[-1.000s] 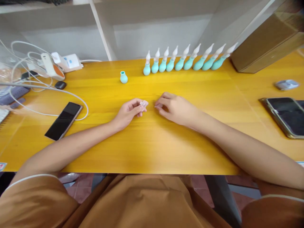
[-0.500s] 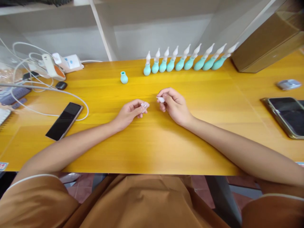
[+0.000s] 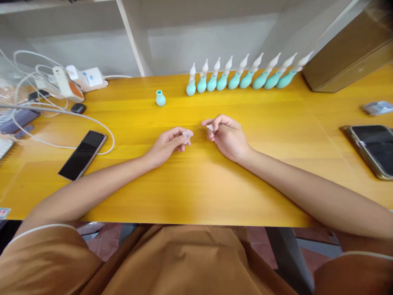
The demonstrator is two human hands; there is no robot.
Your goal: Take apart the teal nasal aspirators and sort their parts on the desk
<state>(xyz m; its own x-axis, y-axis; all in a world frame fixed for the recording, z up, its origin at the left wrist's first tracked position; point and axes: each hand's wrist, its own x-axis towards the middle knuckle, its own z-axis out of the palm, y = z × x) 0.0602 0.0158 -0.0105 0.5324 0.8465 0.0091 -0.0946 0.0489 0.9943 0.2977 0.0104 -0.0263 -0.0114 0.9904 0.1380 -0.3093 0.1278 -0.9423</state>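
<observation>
Two bare hands rest on a yellow wooden table (image 3: 196,184), just in front of a lone teal bulb (image 3: 160,98). The left hand (image 3: 167,144) pinches a small translucent pink cap (image 3: 187,135) between thumb and fingertips. The right hand (image 3: 227,135), just right of it, curls its fingers around a tiny white piece (image 3: 210,127); behind the bulb to its right stands a row of teal bulbs with white tips (image 3: 245,76).

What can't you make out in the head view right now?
- Small pale piece in the left hand: blurred, shape unclear.
- Piece in the right hand: mostly hidden by curled fingers.
- Phone at right: cut off by the frame edge.
- Items among the cables at left: cluttered, too small.
</observation>
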